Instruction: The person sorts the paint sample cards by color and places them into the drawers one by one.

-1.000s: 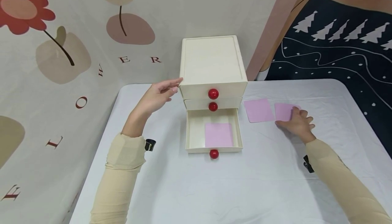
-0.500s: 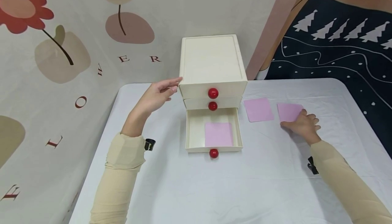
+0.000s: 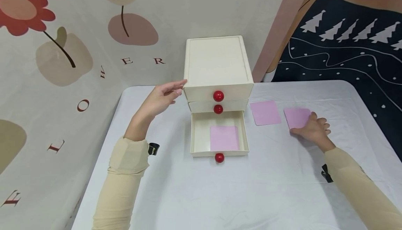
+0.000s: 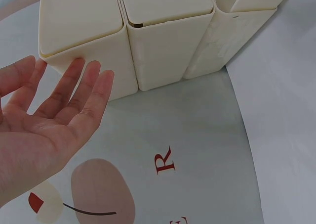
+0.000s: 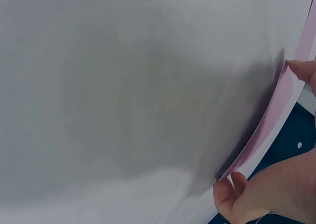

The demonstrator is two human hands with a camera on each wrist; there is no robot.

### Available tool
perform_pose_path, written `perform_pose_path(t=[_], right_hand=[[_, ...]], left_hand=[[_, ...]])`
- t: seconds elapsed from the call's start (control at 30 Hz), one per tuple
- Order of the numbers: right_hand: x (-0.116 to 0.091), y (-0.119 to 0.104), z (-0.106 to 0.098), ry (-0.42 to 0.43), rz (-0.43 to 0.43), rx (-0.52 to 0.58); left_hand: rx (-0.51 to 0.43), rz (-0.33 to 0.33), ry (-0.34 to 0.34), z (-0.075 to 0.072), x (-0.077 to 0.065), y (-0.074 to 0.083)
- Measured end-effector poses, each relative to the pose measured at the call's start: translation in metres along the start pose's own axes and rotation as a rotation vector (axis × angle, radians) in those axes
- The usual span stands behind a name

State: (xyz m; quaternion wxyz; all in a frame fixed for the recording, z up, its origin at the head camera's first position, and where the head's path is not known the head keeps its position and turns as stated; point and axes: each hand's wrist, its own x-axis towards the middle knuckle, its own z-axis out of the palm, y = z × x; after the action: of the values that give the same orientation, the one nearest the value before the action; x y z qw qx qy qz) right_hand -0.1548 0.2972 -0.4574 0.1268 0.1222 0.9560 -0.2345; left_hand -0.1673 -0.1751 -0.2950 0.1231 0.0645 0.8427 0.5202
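Observation:
A cream drawer cabinet (image 3: 216,60) with red knobs stands at the table's back; its bottom drawer (image 3: 201,132) is pulled out with a pink paper square (image 3: 224,138) inside. My left hand (image 3: 160,99) has its fingers extended, fingertips at the cabinet's upper left front corner. In the left wrist view, that hand (image 4: 54,110) shows an open palm beside the cabinet side (image 4: 98,61). Over at the right, my right hand (image 3: 312,129) grips a second pink paper square (image 3: 296,117) by its edges between thumb and fingers. The right wrist view shows this paper (image 5: 269,120) bowed, slightly off the cloth.
Another pink paper square (image 3: 266,112) lies flat between the cabinet and my right hand. White cloth (image 3: 267,195) covers the table. Behind stand a flower-printed backdrop (image 3: 169,20) and, at right, a dark fabric with white trees (image 3: 345,55).
My right hand has moved rightward and slightly toward me with its pink paper square, widening the gap to the flat one. The left hand has stayed at the cabinet corner.

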Motion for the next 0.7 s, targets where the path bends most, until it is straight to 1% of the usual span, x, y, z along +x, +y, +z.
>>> perform_pose_path(t=[0.1, 0.27, 0.5, 0.7], right_hand=[[-0.006, 0.001, -0.003, 0.005, -0.050, 0.015], [-0.020, -0.006, -0.010, 0.024, -0.202, 0.037], [-0.043, -0.034, -0.014, 0.032, -0.427, 0.003], [-0.063, -0.064, -0.008, 0.027, -0.598, -0.023]], left_hand=[[0.002, 0.003, -0.002, -0.001, 0.000, -0.001], [0.003, 0.009, -0.002, -0.002, 0.000, -0.001], [-0.001, 0.005, -0.003, -0.002, 0.000, -0.001], [-0.005, 0.003, -0.002, -0.001, 0.001, -0.001]])
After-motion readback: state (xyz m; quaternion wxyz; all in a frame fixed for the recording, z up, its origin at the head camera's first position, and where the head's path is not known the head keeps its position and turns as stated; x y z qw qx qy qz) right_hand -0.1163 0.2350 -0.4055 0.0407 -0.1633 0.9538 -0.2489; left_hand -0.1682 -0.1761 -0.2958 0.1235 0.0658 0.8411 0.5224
